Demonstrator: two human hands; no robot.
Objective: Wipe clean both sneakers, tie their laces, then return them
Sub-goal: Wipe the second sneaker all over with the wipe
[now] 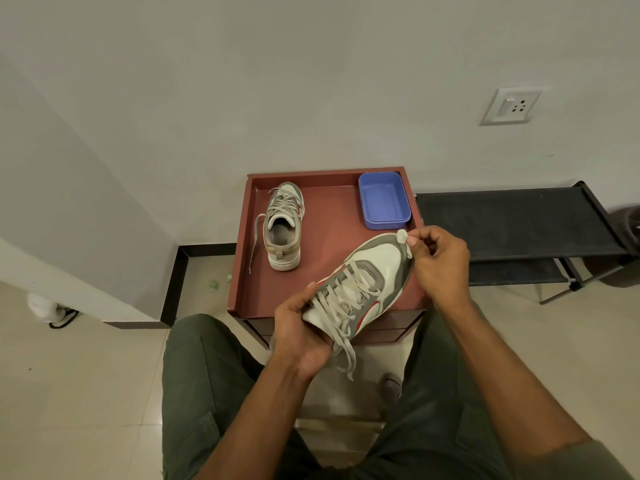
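My left hand (298,336) grips the heel end of a white, grey and red sneaker (372,275), held tilted above the front of a red-brown stand top (329,244), toe pointing away to the right. Its laces hang loose below my palm. My right hand (438,258) pinches a small white wipe (402,235) against the toe. The second sneaker (283,226) stands on the left of the stand top, toe away from me, with an untied lace trailing over the left side.
A blue plastic tub (383,199) sits at the stand top's back right corner. A black low rack (512,223) stands to the right against the wall. My knees in green trousers frame the stand. A wall socket (510,106) is upper right.
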